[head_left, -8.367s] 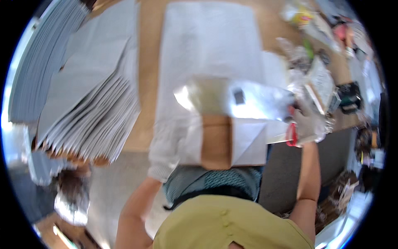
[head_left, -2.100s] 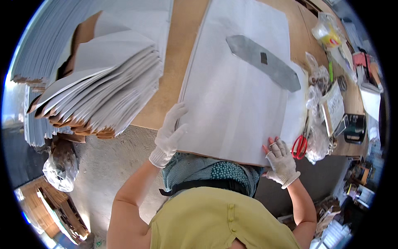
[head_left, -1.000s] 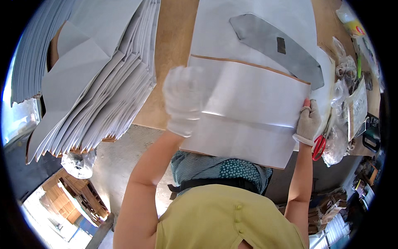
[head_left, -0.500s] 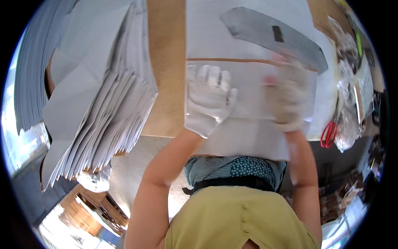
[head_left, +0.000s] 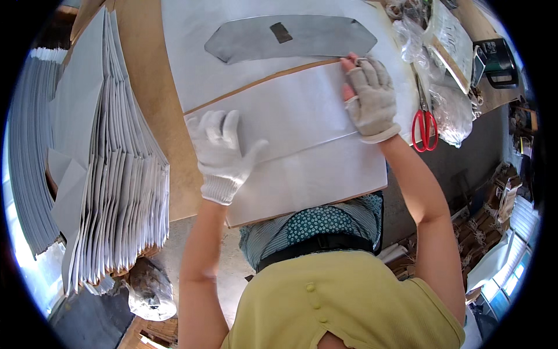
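Observation:
A large white sheet with a brown underside (head_left: 302, 168) lies in front of me, its far part folded over; a crease runs across it. My left hand (head_left: 224, 148), in a white knit glove, rests flat on the sheet's left side, fingers apart. My right hand (head_left: 372, 96), in a greyish glove with bare thumb and fingertip showing, lies with fingers stretched over the right end of the folded edge. Neither hand grasps anything visible. Just beyond the fold is a long grey plate (head_left: 325, 38) with tapered ends and a dark patch, on another white sheet (head_left: 192, 64).
On the left stand a fanned pile of folded white-grey sheets (head_left: 122, 192) and a tall stack of flat sheets (head_left: 32, 145). Red-handled scissors (head_left: 425, 128) lie at the right, beside clear plastic bags (head_left: 450, 113). A dark mug (head_left: 497, 64) stands at the far right.
My right hand, blurred by motion before, is now still at the fold's right end. My left hand stays flat on the sheet's left side. The whole view has turned and shifted.

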Motion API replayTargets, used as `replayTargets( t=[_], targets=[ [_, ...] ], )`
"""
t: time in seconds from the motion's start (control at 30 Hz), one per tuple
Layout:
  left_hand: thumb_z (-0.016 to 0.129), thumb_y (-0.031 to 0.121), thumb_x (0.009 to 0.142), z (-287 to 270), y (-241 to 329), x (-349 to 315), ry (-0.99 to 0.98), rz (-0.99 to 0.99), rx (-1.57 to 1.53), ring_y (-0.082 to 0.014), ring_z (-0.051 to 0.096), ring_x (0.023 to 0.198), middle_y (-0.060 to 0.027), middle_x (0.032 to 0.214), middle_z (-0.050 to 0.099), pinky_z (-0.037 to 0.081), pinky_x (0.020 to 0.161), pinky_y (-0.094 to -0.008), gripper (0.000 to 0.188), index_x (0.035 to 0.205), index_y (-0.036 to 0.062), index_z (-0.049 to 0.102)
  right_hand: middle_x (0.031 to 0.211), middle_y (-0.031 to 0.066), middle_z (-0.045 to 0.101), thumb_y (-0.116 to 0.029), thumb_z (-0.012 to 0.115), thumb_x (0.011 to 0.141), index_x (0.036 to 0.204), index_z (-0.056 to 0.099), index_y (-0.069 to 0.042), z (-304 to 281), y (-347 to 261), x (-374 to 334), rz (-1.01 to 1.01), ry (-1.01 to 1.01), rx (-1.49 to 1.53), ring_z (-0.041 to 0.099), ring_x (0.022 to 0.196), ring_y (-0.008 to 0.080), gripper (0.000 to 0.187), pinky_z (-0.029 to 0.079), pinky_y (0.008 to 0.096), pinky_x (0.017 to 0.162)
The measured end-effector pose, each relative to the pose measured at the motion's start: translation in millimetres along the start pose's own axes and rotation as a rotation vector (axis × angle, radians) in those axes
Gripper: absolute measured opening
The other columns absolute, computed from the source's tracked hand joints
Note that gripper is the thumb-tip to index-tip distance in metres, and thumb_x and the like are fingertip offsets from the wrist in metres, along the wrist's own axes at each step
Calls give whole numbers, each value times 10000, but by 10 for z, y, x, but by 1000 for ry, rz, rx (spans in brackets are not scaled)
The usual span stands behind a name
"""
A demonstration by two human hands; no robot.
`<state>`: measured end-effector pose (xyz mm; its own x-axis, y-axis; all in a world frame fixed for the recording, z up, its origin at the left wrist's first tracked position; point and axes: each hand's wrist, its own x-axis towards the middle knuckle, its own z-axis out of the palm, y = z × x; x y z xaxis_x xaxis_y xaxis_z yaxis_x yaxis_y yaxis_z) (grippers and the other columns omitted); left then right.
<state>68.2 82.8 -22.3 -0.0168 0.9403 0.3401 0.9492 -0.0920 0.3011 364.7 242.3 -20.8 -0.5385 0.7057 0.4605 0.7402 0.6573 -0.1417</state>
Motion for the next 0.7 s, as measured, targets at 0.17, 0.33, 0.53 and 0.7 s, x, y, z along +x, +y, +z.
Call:
replayTargets(
  t=[0.17, 0.33, 0.53, 0.7],
  targets=[
    [857, 404, 772, -54, 171, 229, -76, 307, -130, -386, 525, 1219, -159, 1296, 561, 428, 1022, -568, 743, 1340, 18, 575, 1355, 152, 624, -193, 666, 900, 1342, 652, -110, -116, 203, -58, -13, 25, -17, 565, 1289, 373, 450, 435, 491, 1121],
    [798, 332, 854, -48, 339, 627, 135, 137, 14, -389, 572, 1152, -165, 1297, 610, 426, 1018, -576, 715, 1440, 11, 543, 1292, 142, 648, -167, 718, 855, 1250, 678, -108, -156, 161, 176, 113, 166, -10, 590, 1255, 351, 401, 459, 483, 1073],
    [782, 191, 855, -773, 693, 627, 84, 182, -104, -372, 601, 1125, -124, 1217, 659, 438, 1025, -538, 515, 1324, 37, 634, 1238, 95, 700, -147, 782, 806, 988, 751, -108, -1003, -249, 458, -41, 67, 285, 598, 1272, 341, 189, 465, 459, 1079],
    [802, 123, 802, -1110, 1136, 135, 141, 232, 38, -349, 612, 1123, -99, 1199, 652, 435, 1044, -540, 387, 1164, 65, 679, 1233, 86, 734, -201, 757, 829, 933, 775, -120, -1244, -459, 535, -302, -70, 308, 618, 1262, 321, 133, 462, 429, 1100]
  ],
)
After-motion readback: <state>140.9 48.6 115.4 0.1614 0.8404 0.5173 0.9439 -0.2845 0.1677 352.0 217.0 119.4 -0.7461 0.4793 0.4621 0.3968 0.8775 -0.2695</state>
